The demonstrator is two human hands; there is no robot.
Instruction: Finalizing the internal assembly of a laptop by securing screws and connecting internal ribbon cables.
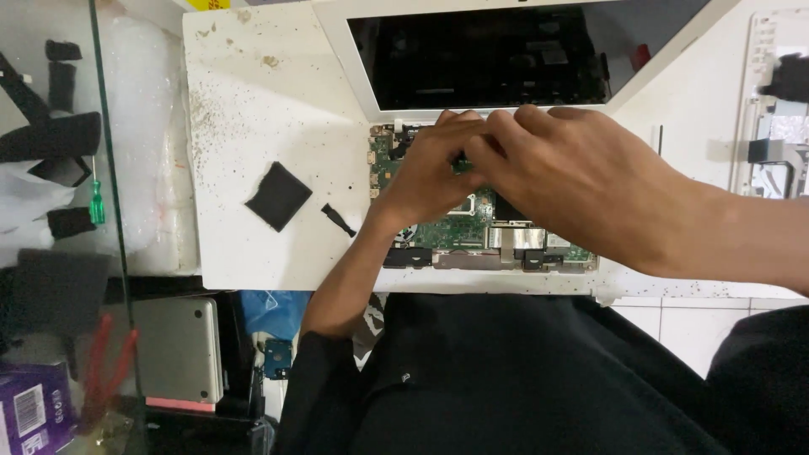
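the green circuit board (459,227) lies on the white worktop (253,101), just under the dark laptop screen (489,55). the left hand (430,173) and right hand (573,168) rest on it with fingers bent; i cannot tell what either grip holds. a black square pad (278,195) lies nearby.

Both hands (506,164) are bare, forearms uncovered, above plain black clothing (506,379).

Green circuit board (459,226) with black parts; white table (253,101) speckled with dark dots; black square pad (279,195); white-framed black screen (489,55); green-handled screwdriver (97,200); silver box (179,350); black clothing (506,379).
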